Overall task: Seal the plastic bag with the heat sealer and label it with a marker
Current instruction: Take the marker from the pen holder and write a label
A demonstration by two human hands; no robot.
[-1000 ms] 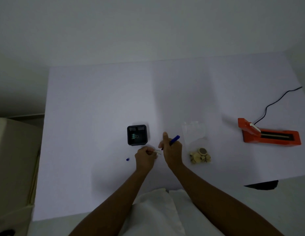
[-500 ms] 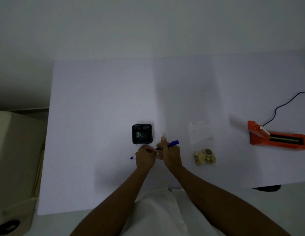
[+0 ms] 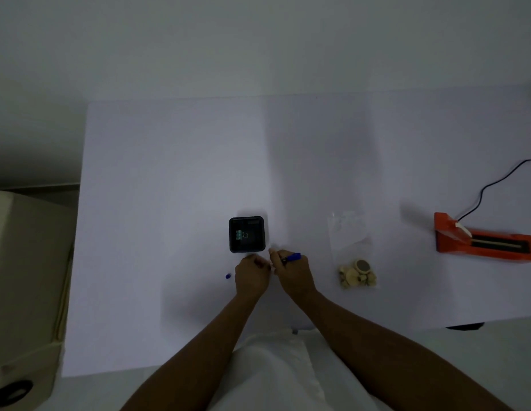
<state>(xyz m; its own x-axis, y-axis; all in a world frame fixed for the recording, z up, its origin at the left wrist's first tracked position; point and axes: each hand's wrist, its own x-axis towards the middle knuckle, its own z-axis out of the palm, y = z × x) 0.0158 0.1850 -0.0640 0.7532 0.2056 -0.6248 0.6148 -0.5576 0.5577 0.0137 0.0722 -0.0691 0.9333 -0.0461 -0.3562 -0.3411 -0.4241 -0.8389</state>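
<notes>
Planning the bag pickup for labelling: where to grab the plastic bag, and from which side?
Likely the flat, empty clear end of the plastic bag, far from the person, pinched from its left edge, the side nearest the right hand, which grips the marker. The beige pieces bunch at the near end, so that end is lumpy and would hang lowest.

Left hand (image 3: 252, 275) curled beside right hand (image 3: 294, 273), which grips marker (image 3: 293, 257)

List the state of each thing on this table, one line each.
marker: gripped by right hand, tip hidden
marker cap: off, loose on table
plastic bag: lying flat, untouched
heat sealer: sealing strip exposed, cord attached
black box: open-topped, holding binder clip
left hand: fingers curled, contents unclear
</notes>
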